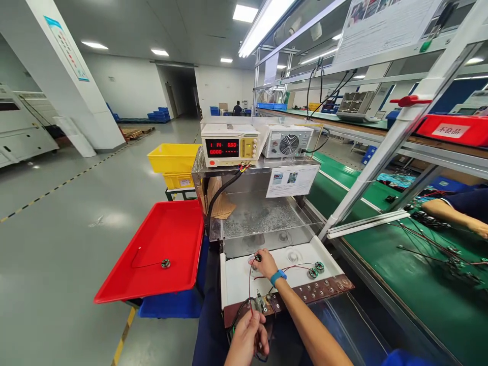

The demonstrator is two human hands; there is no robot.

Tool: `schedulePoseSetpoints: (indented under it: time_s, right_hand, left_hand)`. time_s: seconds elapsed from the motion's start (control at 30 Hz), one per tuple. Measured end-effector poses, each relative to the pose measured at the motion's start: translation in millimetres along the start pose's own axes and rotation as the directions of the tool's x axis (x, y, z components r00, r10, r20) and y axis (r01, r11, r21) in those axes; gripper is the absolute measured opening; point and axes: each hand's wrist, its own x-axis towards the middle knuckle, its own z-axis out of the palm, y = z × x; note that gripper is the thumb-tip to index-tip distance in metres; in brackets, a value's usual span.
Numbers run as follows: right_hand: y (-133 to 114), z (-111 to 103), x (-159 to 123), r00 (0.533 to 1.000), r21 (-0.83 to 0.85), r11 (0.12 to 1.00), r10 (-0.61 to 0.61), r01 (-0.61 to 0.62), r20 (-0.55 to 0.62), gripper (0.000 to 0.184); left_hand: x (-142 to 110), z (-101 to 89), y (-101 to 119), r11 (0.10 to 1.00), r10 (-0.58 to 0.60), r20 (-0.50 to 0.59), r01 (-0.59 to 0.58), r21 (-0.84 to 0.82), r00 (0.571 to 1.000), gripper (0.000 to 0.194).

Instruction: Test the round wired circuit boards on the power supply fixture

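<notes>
My right hand (267, 265), with a blue band at the wrist, grips a small dark round motor (258, 257) above the white tray (238, 284). A thin red wire (250, 284) runs down from it to my left hand (248, 334). There the thumb and fingers are pinched on the wire's lower end, by the brown terminal strip (305, 294) at the tray's front edge. Small metal clamps (261, 304) sit on that strip close to my left fingers. To the right in the tray lie two green-and-black motors (319, 266) with thin wires.
A red tray (160, 234) at left holds one wired motor (165, 263). A power supply (230, 146) with red digits stands on the metal shelf ahead. At right, a co-worker's arm (453, 216) reaches over the green conveyor (400, 264), where wired parts lie.
</notes>
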Motion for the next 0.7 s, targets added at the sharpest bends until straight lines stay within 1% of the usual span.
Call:
schedulePoseSetpoints:
  time_s: [0.1,0.17,0.27,0.37,0.43,0.53,0.6,0.7]
  right_hand:
    - [8,9,-4,0.998,0.041,0.998,-0.039,0.037,0.043,0.024]
    - [10,9,-8,0.995,0.012,0.999,-0.049,0.048,0.081,0.026]
    - [4,3,-11,0.993,-0.158,0.987,-0.003,0.022,0.122,0.023]
    - [-6,-2,-12,0.989,-0.346,0.938,0.077,-0.028,0.129,0.03]
    - [-10,-4,-14,0.983,-0.414,0.909,0.118,-0.051,0.138,0.038]
    - [-10,-5,-16,0.976,-0.437,0.898,0.138,-0.051,0.168,0.045]
    - [-8,-5,-17,0.977,-0.42,0.907,0.102,-0.014,0.187,0.044]
    - [-5,-3,-17,0.976,-0.399,0.916,0.044,0.045,0.212,0.034]
  left_hand:
    - [-5,-11.4,1,0.998,-0.06,0.085,0.061,-0.007,0.995,0.059]
    - [-8,-16.4,0,0.995,-0.101,0.143,0.1,0.019,0.985,0.056]
    - [-10,-15.7,-3,0.987,-0.147,0.192,0.13,0.095,0.97,0.054]
    - [-9,-7.4,-6,0.978,-0.179,0.221,0.15,0.144,0.959,0.056]
    - [-7,-1.6,-8,0.977,-0.181,0.224,0.15,0.152,0.958,0.057]
    - [-6,3.3,-8,0.982,-0.147,0.203,0.118,0.151,0.968,0.056]
    - [-5,4.1,-4,0.987,-0.089,0.168,0.065,0.145,0.982,0.054]
    - [-1,3.8,9,0.989,0.011,0.075,-0.022,0.148,0.997,0.052]
